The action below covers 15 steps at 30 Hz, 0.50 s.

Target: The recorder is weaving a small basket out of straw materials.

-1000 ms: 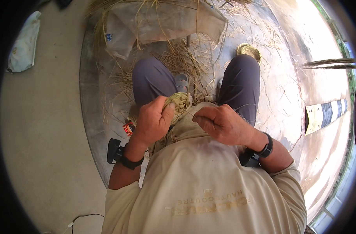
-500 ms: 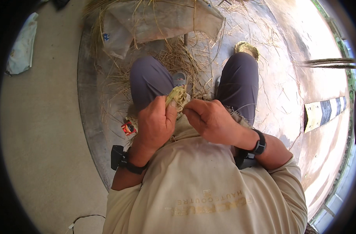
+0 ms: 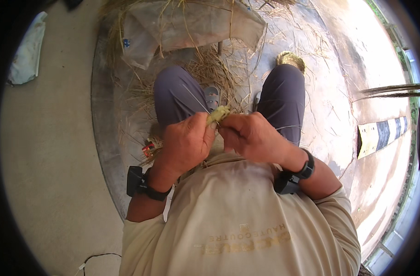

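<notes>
Above my lap, a small piece of twisted yellow-green straw (image 3: pixel 218 114) sits between my two hands. My left hand (image 3: pixel 187 139) closes on its left end, thumb and fingers pressed together. My right hand (image 3: pixel 253 136) pinches at its right side, the fingers curled and the fingertips partly hidden. A thin pale strand (image 3: pixel 195 98) sticks out past my left hand over the left knee. Another fine strand (image 3: pixel 289 126) runs to the right from near my right hand. Both wrists wear black bands.
Loose straw (image 3: pixel 214 69) litters the floor sheet around my feet. A translucent plastic sheet (image 3: pixel 191 25) lies ahead. Beyond my right knee is a coiled straw piece (image 3: pixel 291 60); a red packet (image 3: pixel 148 149) lies by my left arm. A striped block (image 3: pixel 382 133) stands far right.
The straw piece has turned and now shows less between my hands, which have drawn closer together. A thin strand now sticks up beyond my left hand.
</notes>
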Each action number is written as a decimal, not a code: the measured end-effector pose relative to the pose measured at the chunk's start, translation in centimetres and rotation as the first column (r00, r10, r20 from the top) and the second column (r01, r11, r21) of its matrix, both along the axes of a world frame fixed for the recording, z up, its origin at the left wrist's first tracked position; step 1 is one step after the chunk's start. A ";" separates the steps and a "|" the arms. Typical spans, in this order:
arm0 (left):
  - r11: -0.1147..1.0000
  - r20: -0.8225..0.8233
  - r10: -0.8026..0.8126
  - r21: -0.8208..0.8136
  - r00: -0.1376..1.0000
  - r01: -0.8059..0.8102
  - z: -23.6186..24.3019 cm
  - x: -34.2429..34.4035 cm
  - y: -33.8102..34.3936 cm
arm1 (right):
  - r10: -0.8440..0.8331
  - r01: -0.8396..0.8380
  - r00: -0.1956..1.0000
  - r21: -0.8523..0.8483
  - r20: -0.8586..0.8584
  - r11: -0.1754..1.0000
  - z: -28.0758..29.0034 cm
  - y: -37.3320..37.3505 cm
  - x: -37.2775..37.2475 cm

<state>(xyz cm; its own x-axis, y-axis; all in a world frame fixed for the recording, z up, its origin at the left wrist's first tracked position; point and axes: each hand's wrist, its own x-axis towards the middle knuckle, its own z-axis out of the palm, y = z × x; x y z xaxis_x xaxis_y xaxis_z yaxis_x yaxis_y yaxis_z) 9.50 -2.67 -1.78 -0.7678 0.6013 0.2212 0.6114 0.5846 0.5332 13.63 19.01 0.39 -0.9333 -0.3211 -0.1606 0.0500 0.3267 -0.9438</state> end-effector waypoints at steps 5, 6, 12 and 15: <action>0.983 -0.058 -0.158 -0.105 0.986 0.152 -0.1 -0.1 0.2 | 0.004 0.134 0.851 0.224 -0.525 0.965 -1.1 1.8 -1.5; 0.978 -0.081 -0.192 -0.093 0.978 0.185 0.1 0.1 0.7 | -0.020 0.186 0.806 0.221 -0.591 0.957 -1.1 1.8 -2.5; 0.963 -0.106 -0.261 -0.089 0.959 0.253 0.3 0.9 2.1 | 0.015 0.042 0.950 0.174 -0.313 0.984 -1.9 1.0 -4.3; 0.958 -0.067 -0.283 -0.073 0.957 0.278 0.3 0.9 2.0 | -0.146 0.144 0.972 -0.024 -0.186 0.989 -2.0 1.1 -5.7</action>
